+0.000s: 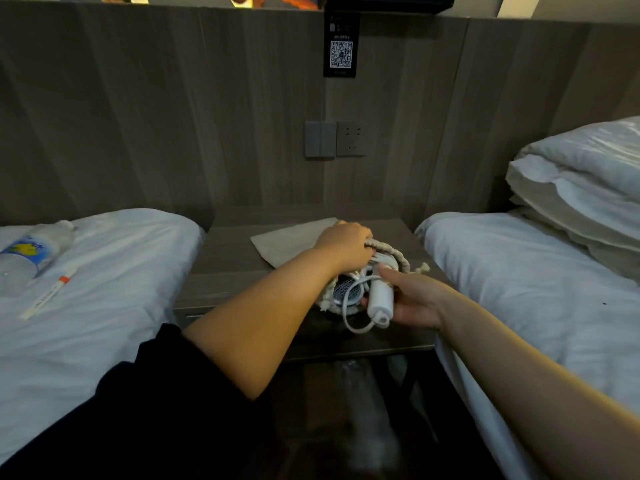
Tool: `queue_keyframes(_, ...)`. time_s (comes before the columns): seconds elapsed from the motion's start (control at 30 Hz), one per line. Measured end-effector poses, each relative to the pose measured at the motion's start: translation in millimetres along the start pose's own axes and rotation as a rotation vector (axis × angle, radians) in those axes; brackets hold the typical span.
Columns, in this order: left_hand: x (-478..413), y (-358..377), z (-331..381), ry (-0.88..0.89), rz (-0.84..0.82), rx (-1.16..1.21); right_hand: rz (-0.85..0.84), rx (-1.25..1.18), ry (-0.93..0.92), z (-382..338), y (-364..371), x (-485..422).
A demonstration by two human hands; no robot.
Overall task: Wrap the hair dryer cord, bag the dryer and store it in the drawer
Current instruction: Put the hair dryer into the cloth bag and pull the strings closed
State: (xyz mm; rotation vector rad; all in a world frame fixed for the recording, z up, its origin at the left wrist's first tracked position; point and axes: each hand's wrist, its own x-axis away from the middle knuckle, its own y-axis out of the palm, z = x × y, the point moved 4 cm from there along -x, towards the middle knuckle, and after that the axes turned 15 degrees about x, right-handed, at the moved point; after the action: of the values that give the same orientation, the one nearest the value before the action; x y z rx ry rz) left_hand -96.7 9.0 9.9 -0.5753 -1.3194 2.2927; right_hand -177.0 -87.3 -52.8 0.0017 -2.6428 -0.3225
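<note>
Hair dryer (346, 289) sits at the front edge of the tabletop (228, 258), half inside the mouth of a beige bag (287, 242), grille end facing the camera. Left hand (344, 245) closed on the bag's rope-trimmed rim, holding it open over the dryer. Right hand (412, 299) wrapped around the white handle (381, 299), thumb on top. Cord (356, 323) loops loose off the handle and hangs past the tabletop edge. Bag's flat end lies toward the wall. Tabletop is narrow, boxed in by a bed (104, 306) on each side. Water bottle (31, 252) on the left bed, well apart.
</note>
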Motion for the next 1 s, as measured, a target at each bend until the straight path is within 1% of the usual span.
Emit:
queue_keyframes(0.07,-2.2,-1.8,-0.6,0.006,0.005,0.011,-0.038,0.076,0.015,-1.2,0.5,4.4)
queue_keyframes(0.13,-0.7,-2.9,-0.6,0.021,0.005,0.064,-0.009,0.102,0.011,-3.0,1.9,7.6)
queue_keyframes(0.23,5.6,-0.5,-0.6,0.064,-0.033,0.167,0.130,0.079,-0.044,-3.4,-1.0,4.9)
queue_keyframes(0.33,12.0,2.4,-0.6,0.108,-0.067,0.162,0.196,0.038,-0.127,1.6,-5.1,-2.3)
queue_keyframes(0.53,12.5,5.1,-1.8,0.148,-0.014,0.226,0.412,0.160,-0.173,7.4,-11.3,-4.9)
queue_keyframes(0.67,8.9,7.0,-5.9,0.153,0.026,0.301,0.551,0.290,-0.184,8.3,-8.7,0.2)
queue_keyframes(0.8,5.5,1.9,-1.3,0.214,0.055,0.407,0.534,0.305,-0.228,6.9,1.5,5.2)
queue_keyframes(0.9,4.8,0.1,-1.4,0.219,0.037,0.368,0.574,0.322,-0.266,4.9,5.5,7.0)
queue_keyframes(1.0,10.3,0.8,-13.7,0.253,0.023,0.219,0.594,0.341,-0.287,3.7,5.2,12.1)
